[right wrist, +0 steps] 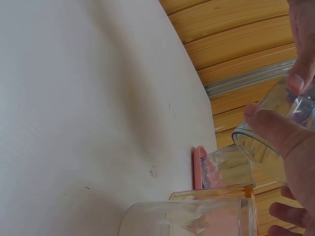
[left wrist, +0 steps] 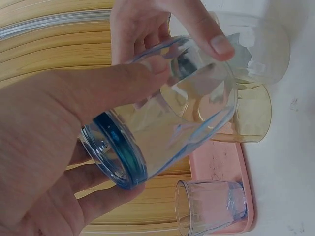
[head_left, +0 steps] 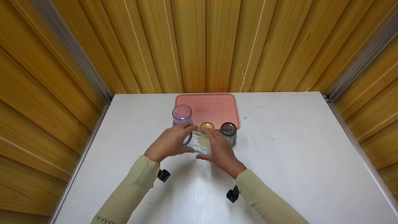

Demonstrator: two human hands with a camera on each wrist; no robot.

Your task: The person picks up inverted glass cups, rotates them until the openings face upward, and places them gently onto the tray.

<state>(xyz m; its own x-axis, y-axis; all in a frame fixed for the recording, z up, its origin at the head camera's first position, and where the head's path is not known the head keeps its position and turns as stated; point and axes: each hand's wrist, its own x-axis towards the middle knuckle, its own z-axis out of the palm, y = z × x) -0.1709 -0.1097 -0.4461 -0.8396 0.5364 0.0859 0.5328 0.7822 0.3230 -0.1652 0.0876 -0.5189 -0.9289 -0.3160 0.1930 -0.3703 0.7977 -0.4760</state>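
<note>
Both hands hold a clear glass with a blue base (head_left: pixel 200 142) tilted on its side, in front of the tray and above the table. My left hand (head_left: pixel 172 140) grips it around the blue base end, thumb across its side in the left wrist view. My right hand (head_left: pixel 221 152) holds the rim end between thumb and fingers. Just behind the hands, an amber glass (head_left: pixel 207 125) and a dark grey glass (head_left: pixel 229 129) stand bottom up. A second bluish glass (head_left: pixel 182 112) stands upright at the left of the pink tray (head_left: pixel 214 109).
The white table (head_left: pixel 295 149) carries the pink tray at its back edge. Wood-patterned walls (head_left: pixel 205 46) with metal corner strips enclose the back and sides. The grey glass stands close to the right hand's fingers.
</note>
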